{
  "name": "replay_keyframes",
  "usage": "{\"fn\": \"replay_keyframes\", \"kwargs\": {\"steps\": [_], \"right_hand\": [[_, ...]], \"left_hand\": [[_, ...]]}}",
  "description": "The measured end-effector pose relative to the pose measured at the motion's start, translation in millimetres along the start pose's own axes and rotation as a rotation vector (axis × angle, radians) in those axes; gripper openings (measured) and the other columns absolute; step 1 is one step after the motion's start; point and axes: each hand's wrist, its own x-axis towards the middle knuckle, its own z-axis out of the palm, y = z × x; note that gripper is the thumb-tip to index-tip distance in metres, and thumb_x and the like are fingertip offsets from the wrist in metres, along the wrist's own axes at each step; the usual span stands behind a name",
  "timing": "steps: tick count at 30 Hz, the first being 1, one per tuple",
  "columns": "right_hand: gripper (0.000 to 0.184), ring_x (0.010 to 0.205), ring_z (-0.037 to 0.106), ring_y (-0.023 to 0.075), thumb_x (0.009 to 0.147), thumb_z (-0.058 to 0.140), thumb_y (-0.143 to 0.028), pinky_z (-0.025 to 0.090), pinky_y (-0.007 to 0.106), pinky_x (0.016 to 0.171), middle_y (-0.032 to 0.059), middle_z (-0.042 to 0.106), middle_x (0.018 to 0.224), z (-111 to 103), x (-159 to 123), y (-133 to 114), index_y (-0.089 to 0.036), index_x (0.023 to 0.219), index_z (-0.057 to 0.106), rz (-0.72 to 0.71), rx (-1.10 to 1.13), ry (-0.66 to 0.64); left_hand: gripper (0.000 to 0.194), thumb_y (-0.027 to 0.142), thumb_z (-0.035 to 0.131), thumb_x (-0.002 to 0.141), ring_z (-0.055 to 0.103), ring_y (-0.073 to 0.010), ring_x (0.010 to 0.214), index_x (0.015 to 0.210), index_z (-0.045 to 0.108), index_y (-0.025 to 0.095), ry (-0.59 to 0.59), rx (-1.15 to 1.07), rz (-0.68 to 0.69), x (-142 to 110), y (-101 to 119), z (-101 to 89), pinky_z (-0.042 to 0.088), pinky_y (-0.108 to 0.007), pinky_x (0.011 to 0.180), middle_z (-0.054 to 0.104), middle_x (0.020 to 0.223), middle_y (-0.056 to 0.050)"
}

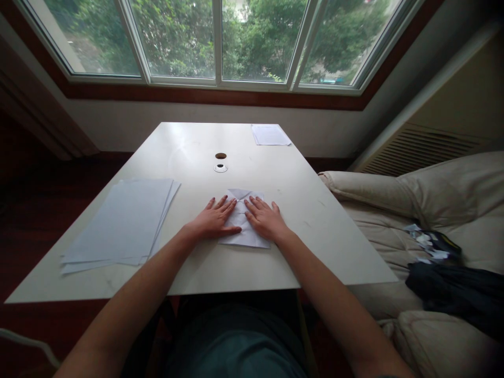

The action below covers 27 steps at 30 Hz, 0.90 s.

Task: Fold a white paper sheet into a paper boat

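A folded sheet of white paper [248,238] lies on the white table in front of me, with creases and folded flaps showing. My left hand [214,218] rests flat across its left side, fingers stretched out and the thumb pointing toward the middle. On the right side of the paper, my right hand [265,216] is laid palm down with its fingers spread. The fingertips of both hands come close together near the paper's centre. Parts of the paper's left and right edges are hidden under the hands.
A stack of blank white sheets [118,220] lies on the table [334,252] to the left. Printed papers [271,135] sit at the far right corner. A cable hole [221,156] and its ring cover [221,168] are mid-table. A beige sofa [370,210] with dark cloth [457,289] stands right.
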Motion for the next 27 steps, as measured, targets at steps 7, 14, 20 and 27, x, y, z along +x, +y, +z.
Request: {"fn": "replay_keyframes", "kwargs": {"steps": [7,14,20,27], "right_hand": [[0.056,0.147,0.025,0.0249,0.100,0.027,-0.050,0.013,0.061,0.115,0.0038,0.025,0.162,-0.5,0.0,0.4,-0.032,0.153,0.028,0.013,0.000,0.020],[0.047,0.129,0.045,0.0274,0.098,0.033,-0.051,0.030,0.052,0.102,0.0055,0.050,0.147,-6.4,1.0,-0.4,-0.036,0.138,0.052,0.060,0.025,0.159],[0.037,0.111,0.053,0.0264,0.094,0.045,-0.048,0.030,0.046,0.092,0.0077,0.063,0.126,-8.8,1.8,2.1,-0.032,0.119,0.068,0.139,0.047,0.250],[0.041,0.108,0.055,0.0285,0.088,0.054,-0.049,0.032,0.044,0.090,0.0105,0.065,0.119,-7.4,3.4,6.9,-0.028,0.121,0.067,0.187,0.085,0.273]], "left_hand": [[0.093,0.078,0.034,0.085,-0.002,-0.0308,0.152,0.158,0.017,0.022,0.028,0.007,-0.025,2.0,-0.8,1.6,0.006,-0.050,0.121,0.008,0.165,-0.009],[0.108,0.085,0.048,0.073,0.001,-0.0386,0.151,0.156,0.022,0.020,0.077,-0.012,-0.103,0.1,-16.6,-2.5,0.011,-0.056,0.119,0.012,0.164,-0.012],[0.108,0.081,0.057,0.070,0.019,-0.0403,0.148,0.153,0.031,0.019,0.143,-0.049,-0.184,-6.1,-28.0,-8.8,0.023,-0.053,0.117,0.028,0.160,-0.013],[0.095,0.073,0.066,0.071,0.034,-0.0384,0.141,0.146,0.044,0.020,0.227,-0.034,-0.274,-11.3,-46.5,-12.9,0.031,-0.049,0.114,0.041,0.153,-0.014]]}}
